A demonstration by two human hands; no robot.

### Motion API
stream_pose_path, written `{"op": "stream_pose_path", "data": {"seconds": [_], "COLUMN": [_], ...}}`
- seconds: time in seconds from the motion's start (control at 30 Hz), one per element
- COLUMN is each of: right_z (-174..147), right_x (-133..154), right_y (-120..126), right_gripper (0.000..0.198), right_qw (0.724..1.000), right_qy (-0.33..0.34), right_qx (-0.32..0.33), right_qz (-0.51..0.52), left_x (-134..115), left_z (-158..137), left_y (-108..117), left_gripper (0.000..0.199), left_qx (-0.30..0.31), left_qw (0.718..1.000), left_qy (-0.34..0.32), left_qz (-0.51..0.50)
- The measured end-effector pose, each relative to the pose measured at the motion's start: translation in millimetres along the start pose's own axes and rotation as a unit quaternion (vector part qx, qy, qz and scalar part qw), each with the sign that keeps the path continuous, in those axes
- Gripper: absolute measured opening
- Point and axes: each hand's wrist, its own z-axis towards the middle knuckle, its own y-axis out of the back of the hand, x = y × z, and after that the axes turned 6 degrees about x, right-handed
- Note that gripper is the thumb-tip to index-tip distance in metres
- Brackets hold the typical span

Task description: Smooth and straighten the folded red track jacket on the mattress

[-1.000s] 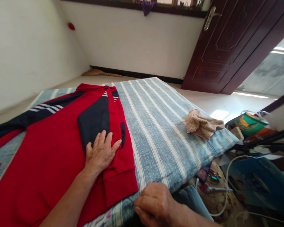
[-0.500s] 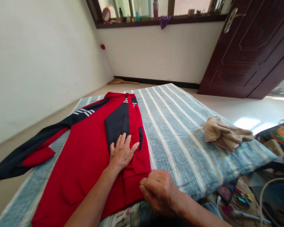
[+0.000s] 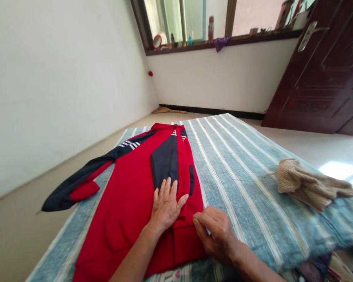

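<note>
Right hand (image 3: 216, 233) moved up from the bed (image 3: 241, 164) edge, fingers now pinching the red jacket (image 3: 129, 203) hem. I see left hand (image 3: 166, 204) pressed flat, open, on the folded sleeve (image 3: 167, 162)

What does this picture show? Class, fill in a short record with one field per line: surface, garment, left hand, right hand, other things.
surface: blue striped bedcover
garment: red and navy jacket, spread flat, one sleeve folded across its body, the other hanging over the bed's edge
left hand: left hand pressed flat, fingers spread, on the folded sleeve
right hand: right hand curled at the jacket's right edge; grip unclear
other things: beige knitted cloth on the bedcover; dark door; window sill with bottles
</note>
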Motion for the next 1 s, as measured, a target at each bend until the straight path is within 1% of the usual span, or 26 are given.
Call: {"op": "stream_pose_path", "data": {"seconds": [0.13, 0.2, 0.3, 0.37, 0.47, 0.6, 0.77, 0.83, 0.9, 0.93, 1.0], "right_z": [17, 26, 35, 36, 30, 23, 26, 31, 39, 43, 55], "right_x": [-3, -7, -16, -23, -30, -33, -30, -31, -34, -37, -46], "right_y": [-6, -12, -24, -32, -41, -45, -41, -38, -36, -36, -36], "right_gripper": [0.023, 0.023, 0.016, 0.012, 0.014, 0.015, 0.015, 0.011, 0.011, 0.012, 0.014], "right_qw": [1.0, 1.0, 0.999, 0.996, 0.988, 0.982, 0.984, 0.984, 0.983, 0.981, 0.977], "right_qy": [0.0, -0.003, -0.022, -0.045, -0.084, -0.103, -0.114, -0.123, -0.141, -0.153, -0.183], "right_qx": [-0.007, 0.003, 0.028, 0.06, 0.112, 0.14, 0.128, 0.123, 0.118, 0.112, 0.087], "right_qz": [-0.003, -0.002, -0.025, -0.049, -0.069, -0.072, -0.048, -0.022, 0.01, 0.027, 0.064], "left_x": [-3, -4, -2, 0, 1, 1, 2, 4, 8, 11, 17], "left_z": [-1, -3, -5, -5, -5, -5, -7, -5, 0, 5, 18], "left_y": [7, 9, 11, 11, 9, 6, 11, 16, 20, 21, 22], "left_gripper": [0.068, 0.066, 0.063, 0.062, 0.061, 0.059, 0.059, 0.059, 0.059, 0.058, 0.054], "left_qx": [0.02, 0.031, 0.043, 0.044, 0.033, 0.015, 0.025, 0.039, 0.045, 0.035, -0.015], "left_qw": [1.0, 0.999, 0.999, 0.999, 0.999, 1.0, 1.0, 0.999, 0.997, 0.996, 0.995], "left_qy": [0.006, 0.007, 0.005, 0.002, -0.004, -0.005, -0.004, -0.005, -0.001, 0.001, 0.001], "left_qz": [0.012, 0.016, 0.018, 0.018, 0.017, 0.011, -0.009, -0.035, -0.067, -0.081, -0.1]}}
